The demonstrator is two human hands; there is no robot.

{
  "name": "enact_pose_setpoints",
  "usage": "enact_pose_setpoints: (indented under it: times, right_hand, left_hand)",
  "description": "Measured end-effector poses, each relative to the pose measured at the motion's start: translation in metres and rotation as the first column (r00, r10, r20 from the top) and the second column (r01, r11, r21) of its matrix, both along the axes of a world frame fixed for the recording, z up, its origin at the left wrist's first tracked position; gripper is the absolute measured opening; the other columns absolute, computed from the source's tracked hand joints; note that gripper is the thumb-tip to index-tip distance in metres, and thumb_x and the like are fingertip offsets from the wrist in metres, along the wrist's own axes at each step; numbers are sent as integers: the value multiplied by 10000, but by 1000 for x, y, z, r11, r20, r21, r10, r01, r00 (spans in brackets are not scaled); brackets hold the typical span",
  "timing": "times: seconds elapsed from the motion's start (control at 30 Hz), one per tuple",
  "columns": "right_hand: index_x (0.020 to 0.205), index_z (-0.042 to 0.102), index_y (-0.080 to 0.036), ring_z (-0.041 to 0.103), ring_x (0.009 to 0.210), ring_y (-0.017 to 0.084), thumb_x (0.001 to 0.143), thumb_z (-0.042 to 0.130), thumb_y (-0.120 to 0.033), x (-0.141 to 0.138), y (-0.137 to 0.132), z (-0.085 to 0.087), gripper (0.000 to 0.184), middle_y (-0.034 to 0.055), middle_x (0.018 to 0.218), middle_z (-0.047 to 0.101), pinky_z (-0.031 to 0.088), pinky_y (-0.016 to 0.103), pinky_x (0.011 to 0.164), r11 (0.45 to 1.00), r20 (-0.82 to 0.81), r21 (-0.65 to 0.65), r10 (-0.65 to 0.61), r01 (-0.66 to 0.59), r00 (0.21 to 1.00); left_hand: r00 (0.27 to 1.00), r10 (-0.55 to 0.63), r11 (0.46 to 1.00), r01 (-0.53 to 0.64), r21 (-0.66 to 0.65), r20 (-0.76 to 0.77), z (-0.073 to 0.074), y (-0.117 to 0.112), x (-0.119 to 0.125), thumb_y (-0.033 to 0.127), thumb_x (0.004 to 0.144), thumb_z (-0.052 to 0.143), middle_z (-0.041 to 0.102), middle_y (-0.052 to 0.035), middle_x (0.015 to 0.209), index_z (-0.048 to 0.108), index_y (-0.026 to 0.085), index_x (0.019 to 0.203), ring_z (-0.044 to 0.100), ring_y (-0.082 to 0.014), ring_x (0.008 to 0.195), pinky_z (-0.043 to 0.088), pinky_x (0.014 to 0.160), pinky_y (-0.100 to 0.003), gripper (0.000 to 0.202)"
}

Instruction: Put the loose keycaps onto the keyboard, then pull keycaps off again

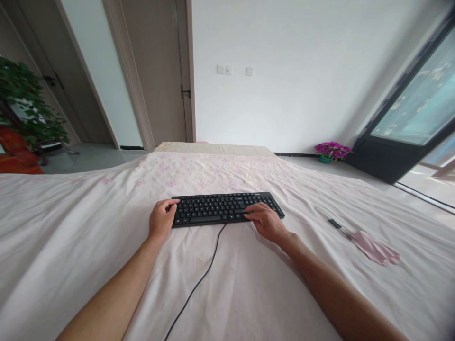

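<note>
A black keyboard [209,208] lies flat on the pale, pink-flowered cloth, keys upward. My left hand [162,219] holds its left end, with thumb and forefinger closed at the edge by the upper left keys. Over the right part of the keyboard is my right hand [266,221], its fingertips drawn together and pointing left onto the keys. Whatever may be between those fingertips is hidden. From the keyboard's front edge a black cable [205,273] runs down toward me between my forearms.
The cloth [227,293] is wrinkled. To the right lies a pink cloth piece [377,247] beside a small dark object [334,223] on a thin rod. Farther off are a pot of magenta flowers [332,150], a leafy plant [21,99] and a closed door [156,66].
</note>
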State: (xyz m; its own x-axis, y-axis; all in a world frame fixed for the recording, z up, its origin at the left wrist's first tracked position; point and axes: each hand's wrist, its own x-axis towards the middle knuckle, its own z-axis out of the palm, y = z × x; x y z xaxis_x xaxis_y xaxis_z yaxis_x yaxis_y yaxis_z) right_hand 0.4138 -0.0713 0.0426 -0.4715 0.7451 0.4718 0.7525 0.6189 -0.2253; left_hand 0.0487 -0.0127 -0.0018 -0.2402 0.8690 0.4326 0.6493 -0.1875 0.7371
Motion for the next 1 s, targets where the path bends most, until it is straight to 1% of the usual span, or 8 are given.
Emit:
enact_pose_setpoints:
  times: [0.3,0.43,0.5,0.57,0.63,0.73,0.83,1.0]
  right_hand:
    - [889,749,-261,552,1020,219,670,451,62,-5,-1,-3,491,24,1069,687,411,371,852,999,107,30,-35,32,994]
    - [876,750,-272,567,994,189,689,422,50,1,4,-11,496,1,1046,693,425,357,890,996,-74,73,-52,58,996]
    - [904,746,-268,576,977,180,713,408,22,11,9,-15,485,3,1027,695,436,351,905,982,-231,118,-114,144,966]
    - [951,737,-258,573,992,186,745,410,-28,25,14,-20,449,15,1042,688,438,356,924,937,-378,142,-246,318,893]
    - [1019,721,-249,555,1039,204,791,416,-104,42,20,-25,408,30,1100,669,415,377,962,852,-450,109,-417,512,790]
    - [1137,678,-223,537,1101,233,844,413,-233,65,27,-34,395,64,1192,632,386,404,994,725,-439,-67,-638,685,632]
    - [1253,599,-159,540,1139,246,882,389,-326,77,32,-41,458,111,1240,612,393,388,988,647,-427,-281,-746,709,511]
    - [1257,595,-167,554,1140,241,895,397,-347,78,34,-43,450,103,1211,638,386,361,994,622,-382,-352,-778,699,499]
  left_hand:
    - [1000,-3,1000,3,10,1,0,0,0,295,802,497,670,-25,1047,710,253,960,603,-203,1000,462,933,-332,268]
    - [999,16,1000,-16,-7,29,1,-1,-1,298,800,496,669,-41,1039,703,226,1001,614,-196,962,475,912,-323,298]
    - [998,44,999,-44,-17,46,1,0,-1,299,801,493,669,-45,1030,698,217,1023,621,-190,929,478,904,-324,313]
    - [996,66,997,-65,-30,52,0,0,-1,306,806,488,669,-45,1031,693,219,1038,624,-188,911,480,899,-326,321]
    - [996,73,997,-70,-44,46,0,1,-1,316,816,482,671,-44,1046,685,223,1059,625,-189,919,479,902,-324,330]
    - [997,69,995,-68,-67,16,0,2,-1,341,846,454,664,-51,1104,663,225,1107,619,-198,982,469,923,-321,354]
    - [998,54,994,-57,-90,-35,1,2,0,365,880,410,644,-51,1176,645,231,1143,591,-209,1076,445,963,-327,378]
    - [994,34,992,-47,-121,-108,3,2,1,384,921,336,614,-61,1241,609,223,1205,549,-219,1161,414,1005,-340,426]
